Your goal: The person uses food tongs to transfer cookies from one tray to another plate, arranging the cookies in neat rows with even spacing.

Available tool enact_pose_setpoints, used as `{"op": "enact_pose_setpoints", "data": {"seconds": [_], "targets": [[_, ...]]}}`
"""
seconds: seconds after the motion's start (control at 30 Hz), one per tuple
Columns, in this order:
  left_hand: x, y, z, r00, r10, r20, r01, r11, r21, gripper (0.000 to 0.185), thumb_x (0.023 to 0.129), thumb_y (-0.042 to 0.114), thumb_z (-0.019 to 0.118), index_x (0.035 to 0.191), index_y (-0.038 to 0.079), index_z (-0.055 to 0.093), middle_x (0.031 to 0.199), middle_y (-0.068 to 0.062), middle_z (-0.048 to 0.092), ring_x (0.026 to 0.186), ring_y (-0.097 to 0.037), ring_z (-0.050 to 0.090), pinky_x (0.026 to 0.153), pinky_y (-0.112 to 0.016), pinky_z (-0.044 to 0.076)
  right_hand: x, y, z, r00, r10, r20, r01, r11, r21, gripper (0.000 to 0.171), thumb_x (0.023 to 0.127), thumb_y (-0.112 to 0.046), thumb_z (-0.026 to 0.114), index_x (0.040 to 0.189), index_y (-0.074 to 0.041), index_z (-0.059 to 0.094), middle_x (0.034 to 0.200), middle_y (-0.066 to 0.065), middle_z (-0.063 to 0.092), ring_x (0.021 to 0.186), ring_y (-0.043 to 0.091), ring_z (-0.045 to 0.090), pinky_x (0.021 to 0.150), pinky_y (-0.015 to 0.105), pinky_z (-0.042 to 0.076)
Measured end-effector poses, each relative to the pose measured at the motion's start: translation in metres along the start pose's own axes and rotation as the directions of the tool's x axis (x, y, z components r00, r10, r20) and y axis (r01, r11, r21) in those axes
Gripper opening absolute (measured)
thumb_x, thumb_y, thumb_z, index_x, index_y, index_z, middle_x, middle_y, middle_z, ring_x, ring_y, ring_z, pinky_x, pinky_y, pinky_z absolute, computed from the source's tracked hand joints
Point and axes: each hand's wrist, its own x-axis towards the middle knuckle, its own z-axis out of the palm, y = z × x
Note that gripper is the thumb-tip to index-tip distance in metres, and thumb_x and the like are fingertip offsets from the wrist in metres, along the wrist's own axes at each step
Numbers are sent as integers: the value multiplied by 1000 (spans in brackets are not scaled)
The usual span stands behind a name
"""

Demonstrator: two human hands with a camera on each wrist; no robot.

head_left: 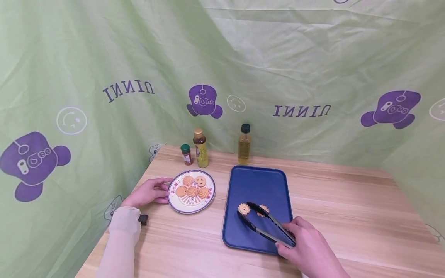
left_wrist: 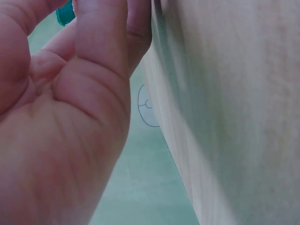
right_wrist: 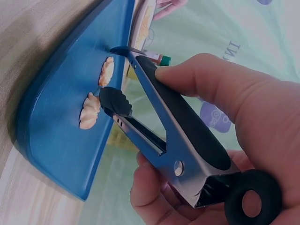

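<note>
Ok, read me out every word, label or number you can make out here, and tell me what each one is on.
"INNIU", as it reads: purple print on the green backdrop, appearing mirrored.
"INNIU" again, further right on it.
Red characters on the plate rim: too small to read.
Labels on the three bottles: too small to read.

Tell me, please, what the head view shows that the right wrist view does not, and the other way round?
Only the head view shows the whole plate of cookies with the left hand at its rim, three bottles and the table. Only the right wrist view shows the tongs' hinge rivet and black hanging ring up close. Both show the right hand gripping the tongs, their tips open over the blue tray, with two cookies on it.
</note>
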Motion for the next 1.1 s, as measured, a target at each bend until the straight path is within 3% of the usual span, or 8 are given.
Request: {"op": "enact_pose_setpoints", "data": {"seconds": [0.27, 0.63, 1.1], "targets": [[-2, 1, 1, 1000, 1, 4, -1, 1000, 0, 66, 108, 2, 69, 168, -5, 42, 134, -26, 62, 98, -18, 79, 88, -34, 74, -2, 0, 2, 999, -37, -29, 37, 999, -5, 37, 79, -28, 96, 112, -13, 86, 96, -6, 64, 78, 8, 54, 67, 23, 50], [0, 1, 0, 1000, -2, -5, 2, 1000, 1, 66, 108, 2, 70, 168, -3, 44, 132, -25, 62, 97, -17, 80, 88, -33, 74, 2, -2, 1, 999, -26, -20, 26, 1000, -1, 37, 81, -31, 94, 113, -13, 86, 96, -6, 64, 77, 9, 53, 66, 23, 48], [-1, 0, 0, 1000, 18, -5, -18, 1000, 16, 66, 108, 2, 70, 168, -5, 43, 133, -27, 62, 99, -18, 79, 87, -33, 74, 14, -23, 2, 981, -159, -115, 161, 987, 13, 38, 81, -29, 93, 113, -10, 86, 95, -6, 66, 75, 6, 54, 62, 23, 50]]}}
